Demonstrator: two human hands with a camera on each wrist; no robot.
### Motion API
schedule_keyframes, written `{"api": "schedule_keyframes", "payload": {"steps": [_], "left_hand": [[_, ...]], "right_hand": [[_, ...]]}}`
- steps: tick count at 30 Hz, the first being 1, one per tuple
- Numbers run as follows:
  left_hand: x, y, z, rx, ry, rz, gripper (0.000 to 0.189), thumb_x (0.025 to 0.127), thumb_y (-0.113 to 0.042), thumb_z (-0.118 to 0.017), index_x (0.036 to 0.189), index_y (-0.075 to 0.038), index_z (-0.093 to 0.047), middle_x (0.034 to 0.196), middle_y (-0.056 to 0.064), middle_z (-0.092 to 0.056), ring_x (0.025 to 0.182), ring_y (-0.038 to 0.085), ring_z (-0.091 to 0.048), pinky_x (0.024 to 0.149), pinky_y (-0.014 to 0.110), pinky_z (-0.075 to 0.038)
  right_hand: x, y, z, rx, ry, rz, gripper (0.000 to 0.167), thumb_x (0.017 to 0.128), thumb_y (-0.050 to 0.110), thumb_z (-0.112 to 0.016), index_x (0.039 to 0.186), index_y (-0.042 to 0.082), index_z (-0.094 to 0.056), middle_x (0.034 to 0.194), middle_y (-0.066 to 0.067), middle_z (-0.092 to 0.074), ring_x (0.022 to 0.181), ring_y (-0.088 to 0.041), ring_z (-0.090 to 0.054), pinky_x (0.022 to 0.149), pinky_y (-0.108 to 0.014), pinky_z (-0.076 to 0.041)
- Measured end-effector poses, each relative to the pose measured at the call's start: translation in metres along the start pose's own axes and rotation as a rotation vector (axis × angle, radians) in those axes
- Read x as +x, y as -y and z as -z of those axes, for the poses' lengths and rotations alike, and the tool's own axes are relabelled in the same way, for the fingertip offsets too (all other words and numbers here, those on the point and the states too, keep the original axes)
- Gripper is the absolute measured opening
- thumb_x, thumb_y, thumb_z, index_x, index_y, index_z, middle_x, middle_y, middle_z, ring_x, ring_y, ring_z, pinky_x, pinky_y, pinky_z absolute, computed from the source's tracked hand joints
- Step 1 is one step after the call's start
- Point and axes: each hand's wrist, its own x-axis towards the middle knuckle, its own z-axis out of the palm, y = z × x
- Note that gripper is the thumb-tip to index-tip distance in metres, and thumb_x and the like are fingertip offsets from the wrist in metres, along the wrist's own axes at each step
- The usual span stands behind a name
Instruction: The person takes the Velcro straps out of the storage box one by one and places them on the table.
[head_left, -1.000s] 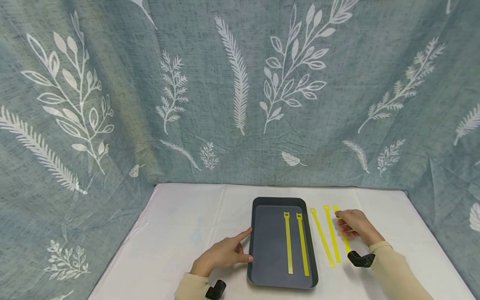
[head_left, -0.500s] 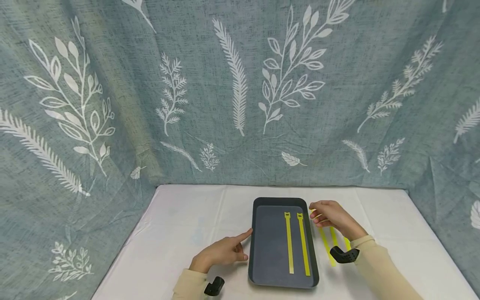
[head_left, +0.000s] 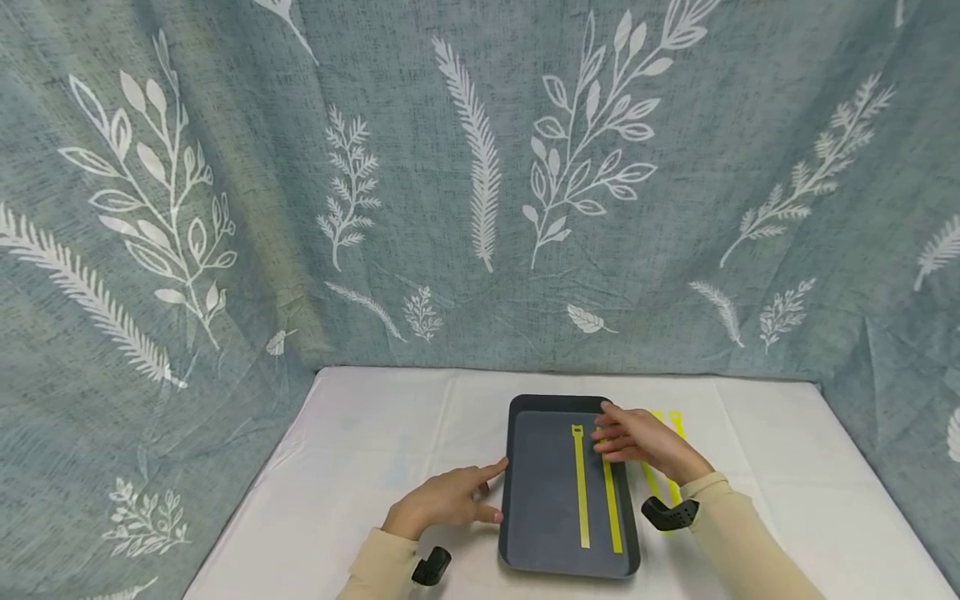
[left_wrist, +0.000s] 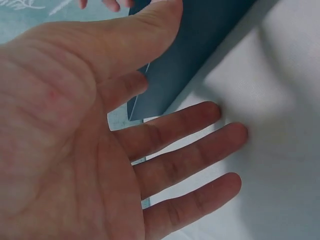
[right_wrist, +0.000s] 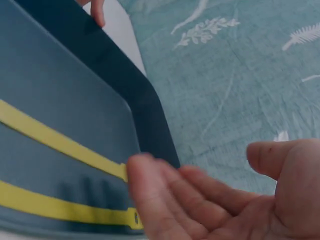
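Note:
A dark grey rectangular tray [head_left: 542,492] holds two yellow cable straps with slotted heads, a left strap [head_left: 582,492] and a right strap [head_left: 612,512], lying lengthwise. My right hand [head_left: 651,443] hovers over the tray's far right side, overlapping the head of the right strap. In the right wrist view its fingers [right_wrist: 175,197] are extended, the thumb stands apart, and nothing is held. At the tray's left wall my left hand [head_left: 447,502] has index finger and thumb right at the edge; its other fingers [left_wrist: 187,160] stretch out loosely in the left wrist view.
Right of the tray, more yellow straps [head_left: 677,423] lie on the white-covered table [head_left: 757,467], partly hidden by my right hand and wrist. A leaf-patterned green curtain [head_left: 420,192] hangs behind and at both sides.
My right hand has moved left, from the rightmost loose strap across the others to over the tray's right side. My left hand stays at the left edge; the straps in the tray lie as before.

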Motion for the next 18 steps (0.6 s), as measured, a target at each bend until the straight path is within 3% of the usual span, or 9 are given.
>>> {"api": "schedule_keyframes", "payload": {"steps": [3,7,18], "left_hand": [[0.000,-0.003,0.001,0.003,0.001,0.010,0.082,0.087,-0.039,-0.079,0.157,-0.025,-0.040,0.117,0.006,-0.069,0.107,0.023,-0.064,0.093,0.047,-0.050],[0.000,-0.003,0.000,-0.002,0.004,0.013,0.082,0.087,-0.040,-0.079,0.157,-0.024,-0.040,0.118,0.008,-0.069,0.109,0.025,-0.065,0.094,0.048,-0.050],[0.001,-0.001,-0.002,0.019,-0.013,0.017,0.082,0.086,-0.042,-0.079,0.157,-0.025,-0.040,0.116,0.007,-0.069,0.108,0.025,-0.065,0.093,0.047,-0.051]], "right_hand": [[0.001,0.000,-0.003,0.019,0.042,-0.023,0.085,0.105,0.059,-0.040,0.152,-0.012,-0.032,0.145,-0.034,-0.050,0.125,-0.039,-0.062,0.098,-0.042,-0.055],[0.003,-0.004,-0.006,0.030,0.070,-0.054,0.093,0.101,0.067,-0.041,0.153,-0.010,-0.031,0.144,-0.035,-0.050,0.119,-0.036,-0.066,0.097,-0.045,-0.055],[0.003,-0.008,-0.014,0.011,0.135,-0.120,0.090,0.102,0.063,-0.042,0.154,-0.009,-0.029,0.141,-0.033,-0.053,0.107,-0.036,-0.071,0.090,-0.045,-0.058]]}}
